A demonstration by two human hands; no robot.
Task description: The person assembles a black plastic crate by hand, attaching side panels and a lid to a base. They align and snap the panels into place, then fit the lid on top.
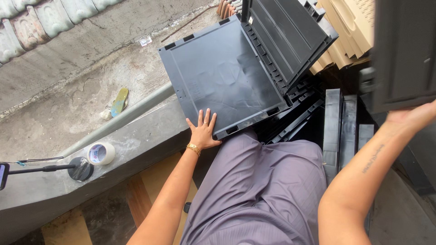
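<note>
Big black panel lies flat on the grey ledge and the lap, another ribbed panel leaning on its far edge. Left hand presses down open-palmed, fingers spread, on its near edge. Right hand props a dark panel from below; its grip is hidden. Tape roll sits on the ledge.

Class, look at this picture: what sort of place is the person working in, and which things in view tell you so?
Probably an outdoor work or storage spot by a building. A rough concrete ledge overlooks bare, cracked ground. Black plastic panels and beige ones are stacked around the person.
</note>
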